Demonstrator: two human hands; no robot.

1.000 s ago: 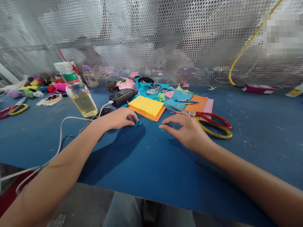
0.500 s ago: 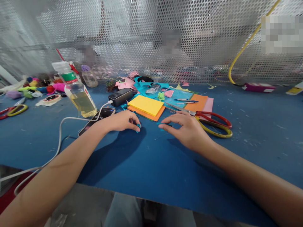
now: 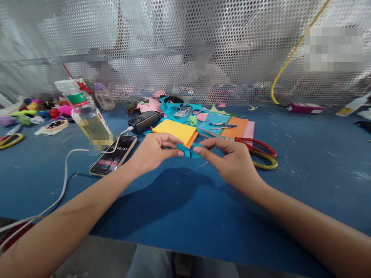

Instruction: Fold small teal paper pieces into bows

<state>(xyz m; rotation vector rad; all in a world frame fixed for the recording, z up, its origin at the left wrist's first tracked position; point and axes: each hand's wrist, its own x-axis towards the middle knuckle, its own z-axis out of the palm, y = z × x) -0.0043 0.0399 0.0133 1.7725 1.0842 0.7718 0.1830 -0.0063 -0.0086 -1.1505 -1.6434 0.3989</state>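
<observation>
Between finger and thumb, my left hand (image 3: 158,150) pinches a small folded piece of blue paper (image 3: 184,150). My right hand (image 3: 227,154) grips another blue paper piece (image 3: 196,151) the same way. Both pieces are held edge to edge above the blue table; whether they touch or overlap I cannot tell. Fingers cover their outer ends. Just behind them lies a stack of yellow paper (image 3: 176,130) on orange sheets (image 3: 193,139). Big scissors (image 3: 259,148) with red and yellow handles rest close behind my right hand.
A phone (image 3: 113,155) lies left of my left hand, near a black box (image 3: 144,122) with a white cable (image 3: 67,170). A bottle of yellowish liquid (image 3: 88,116) stands behind. Blue paper scraps (image 3: 176,110) and pens (image 3: 223,126) lie farther back, before a perforated metal screen (image 3: 246,50).
My hands have moved closer together and slightly up, bringing the two blue paper pieces side by side. The camera view has shifted a little to the right.
</observation>
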